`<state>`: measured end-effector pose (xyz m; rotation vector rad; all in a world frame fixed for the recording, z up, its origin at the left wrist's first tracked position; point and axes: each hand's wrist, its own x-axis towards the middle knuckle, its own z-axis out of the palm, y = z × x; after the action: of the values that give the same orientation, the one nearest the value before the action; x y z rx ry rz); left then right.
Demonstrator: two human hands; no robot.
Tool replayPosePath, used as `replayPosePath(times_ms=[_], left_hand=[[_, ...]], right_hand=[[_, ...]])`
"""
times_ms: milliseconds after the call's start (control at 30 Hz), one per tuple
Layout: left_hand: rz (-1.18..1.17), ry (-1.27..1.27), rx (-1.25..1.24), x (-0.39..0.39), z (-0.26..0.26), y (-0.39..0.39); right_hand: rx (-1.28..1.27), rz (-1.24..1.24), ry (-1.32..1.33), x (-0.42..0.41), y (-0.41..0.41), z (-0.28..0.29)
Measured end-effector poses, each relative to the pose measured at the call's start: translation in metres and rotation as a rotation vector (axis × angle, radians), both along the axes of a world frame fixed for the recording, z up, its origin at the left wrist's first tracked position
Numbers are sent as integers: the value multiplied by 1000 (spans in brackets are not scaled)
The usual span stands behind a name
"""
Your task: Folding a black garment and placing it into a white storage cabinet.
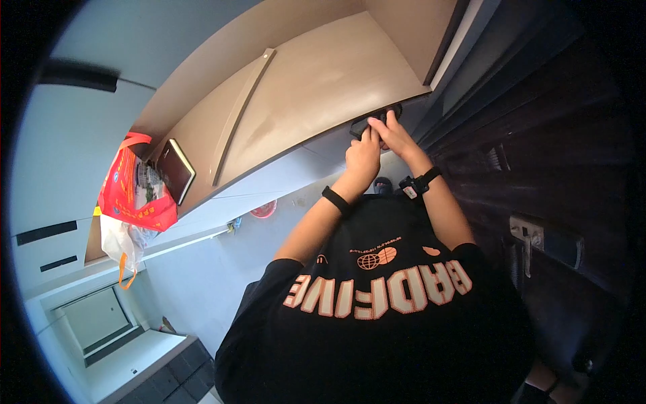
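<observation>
At the front edge of the wooden shelf, both my hands are on a small black object. My left hand has its fingers bent against the object's near side. From the right, my right hand grips it with the thumb and fingers close to my left fingertips. Most of the object is covered by my fingers, and its exact kind cannot be told. A black band circles my left wrist. Around my right wrist is a strap with a small black device.
On the shelf's left end stand a red bag and a dark notebook; a white plastic bag hangs below. A wooden strip crosses the shelf. A dark door with a metal handle rises at right. A red basin is on the floor.
</observation>
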<state>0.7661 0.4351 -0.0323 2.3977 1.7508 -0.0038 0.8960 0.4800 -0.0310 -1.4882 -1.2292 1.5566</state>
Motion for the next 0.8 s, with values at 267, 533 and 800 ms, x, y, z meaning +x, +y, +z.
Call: replayPosePath(times_ms=[267, 533, 800], left_hand=[[-76, 6, 72, -34, 17, -7], [-211, -405, 447, -47, 38, -6], [-295, -210, 407, -6, 10, -9]], right_hand=[[50, -88, -310, -38, 3, -19], [147, -219, -333, -35, 4, -19], [124, -258, -570, 16, -8, 2]])
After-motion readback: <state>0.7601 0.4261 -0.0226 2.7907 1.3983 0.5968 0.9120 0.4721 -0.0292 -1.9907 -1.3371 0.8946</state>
